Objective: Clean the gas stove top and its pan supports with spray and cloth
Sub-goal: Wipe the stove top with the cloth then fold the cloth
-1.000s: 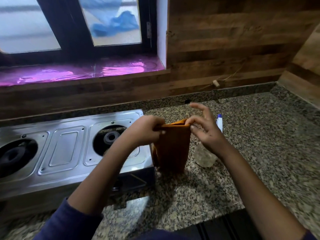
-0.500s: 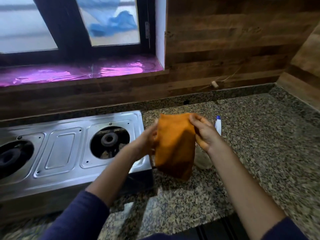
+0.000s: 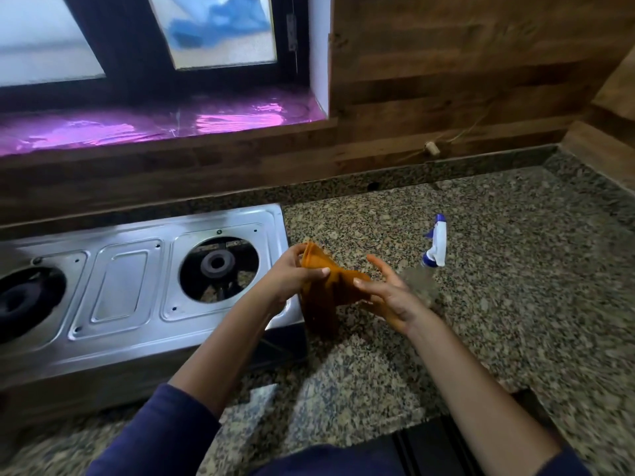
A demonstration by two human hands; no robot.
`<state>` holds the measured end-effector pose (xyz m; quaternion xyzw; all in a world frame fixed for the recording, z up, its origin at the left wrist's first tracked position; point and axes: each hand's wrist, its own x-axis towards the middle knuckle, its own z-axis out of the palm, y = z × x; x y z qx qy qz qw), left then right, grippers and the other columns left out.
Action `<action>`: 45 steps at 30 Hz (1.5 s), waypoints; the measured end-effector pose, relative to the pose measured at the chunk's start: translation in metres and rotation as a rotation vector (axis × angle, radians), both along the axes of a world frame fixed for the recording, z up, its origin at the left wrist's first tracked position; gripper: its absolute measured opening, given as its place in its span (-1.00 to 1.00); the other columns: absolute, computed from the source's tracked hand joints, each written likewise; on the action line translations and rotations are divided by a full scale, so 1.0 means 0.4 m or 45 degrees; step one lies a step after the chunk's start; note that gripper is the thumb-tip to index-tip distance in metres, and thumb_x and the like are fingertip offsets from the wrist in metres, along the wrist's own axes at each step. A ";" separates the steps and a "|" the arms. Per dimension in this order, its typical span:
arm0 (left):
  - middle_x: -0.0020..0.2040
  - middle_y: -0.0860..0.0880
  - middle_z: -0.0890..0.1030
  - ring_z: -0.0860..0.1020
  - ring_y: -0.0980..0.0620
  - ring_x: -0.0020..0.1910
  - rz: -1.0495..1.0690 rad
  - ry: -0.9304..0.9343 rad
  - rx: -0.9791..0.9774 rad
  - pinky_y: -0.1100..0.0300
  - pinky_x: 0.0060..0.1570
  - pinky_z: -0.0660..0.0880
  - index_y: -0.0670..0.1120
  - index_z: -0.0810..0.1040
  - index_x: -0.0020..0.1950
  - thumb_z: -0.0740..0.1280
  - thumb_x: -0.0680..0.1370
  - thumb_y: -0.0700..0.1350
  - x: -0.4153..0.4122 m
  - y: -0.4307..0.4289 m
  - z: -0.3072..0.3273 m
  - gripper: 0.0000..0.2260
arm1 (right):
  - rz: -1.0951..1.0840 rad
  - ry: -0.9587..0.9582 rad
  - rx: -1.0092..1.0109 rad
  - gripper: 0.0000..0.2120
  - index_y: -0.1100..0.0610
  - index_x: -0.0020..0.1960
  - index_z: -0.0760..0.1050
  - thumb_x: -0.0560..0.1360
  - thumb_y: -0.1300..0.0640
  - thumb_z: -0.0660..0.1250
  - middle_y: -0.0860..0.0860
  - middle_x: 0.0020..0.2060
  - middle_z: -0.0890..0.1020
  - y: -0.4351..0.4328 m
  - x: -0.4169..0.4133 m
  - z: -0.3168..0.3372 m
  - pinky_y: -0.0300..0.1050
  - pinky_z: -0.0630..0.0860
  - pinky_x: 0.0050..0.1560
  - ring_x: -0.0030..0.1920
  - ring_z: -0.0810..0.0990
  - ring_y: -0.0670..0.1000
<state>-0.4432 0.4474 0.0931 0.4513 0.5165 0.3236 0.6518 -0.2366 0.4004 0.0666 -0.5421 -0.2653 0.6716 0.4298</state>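
The steel gas stove (image 3: 120, 286) stands on the left of the granite counter, with a right burner (image 3: 218, 264) and a left burner (image 3: 24, 300) bare in their round openings. No pan supports are in view. Just off the stove's right end hangs an orange cloth (image 3: 319, 297). My left hand (image 3: 292, 276) grips its upper edge between thumb and fingers. My right hand (image 3: 388, 297) has its fingers spread, and only its thumb touches the cloth's right end. A clear spray bottle (image 3: 436, 245) with a white and blue head stands right behind my right hand.
The granite counter (image 3: 515, 269) stretches right to a wooden corner wall. A window sill (image 3: 154, 121) covered in shiny purple film runs above the stove. A small cork-like plug (image 3: 432, 148) with a cord hangs on the wooden back wall.
Both hands have dropped lower with the cloth. The cloth went from spread flat to a narrower, folded hang. My right hand's fingers have let go and spread.
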 end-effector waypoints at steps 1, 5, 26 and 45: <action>0.05 -0.13 0.60 0.62 -0.05 -0.02 0.004 0.034 -0.018 0.15 -0.17 0.59 -0.18 0.35 0.39 0.49 0.41 -0.32 -0.004 0.000 0.000 -0.41 | -0.087 0.045 0.061 -0.37 -0.14 0.36 0.43 0.40 0.30 0.47 0.17 0.21 0.57 0.000 0.002 0.001 -0.03 0.59 -0.02 0.14 0.62 0.19; 0.36 -0.01 0.27 0.43 -0.06 0.28 -0.107 0.177 0.043 0.12 -0.03 0.61 0.03 -0.08 0.59 0.55 0.34 -0.33 0.000 0.003 0.013 0.05 | -0.100 -0.213 0.204 -0.62 -0.07 0.21 0.57 0.47 0.27 0.43 0.13 0.18 0.58 0.005 0.006 0.026 0.04 0.62 0.07 0.14 0.61 0.15; 0.21 -0.16 0.53 0.56 -0.12 0.07 0.039 0.189 -0.127 0.00 -0.13 0.63 -0.07 0.50 0.28 0.36 0.54 0.08 -0.013 -0.008 0.101 -0.62 | -0.041 -0.191 0.103 -0.50 0.19 0.26 0.45 0.39 0.13 0.52 0.12 0.09 0.63 0.009 0.011 0.154 -0.06 0.59 -0.11 0.06 0.63 0.14; -0.12 -0.15 0.55 0.52 -0.05 -0.05 -0.558 1.043 0.550 0.01 -0.05 0.49 0.05 0.63 -0.27 0.44 0.27 0.22 -0.119 -0.078 0.047 -0.75 | 0.933 -1.357 0.301 -0.84 0.03 -0.08 0.63 0.35 0.09 0.52 -0.03 -0.16 0.63 -0.004 -0.062 0.211 -0.17 0.53 -0.16 -0.09 0.63 0.00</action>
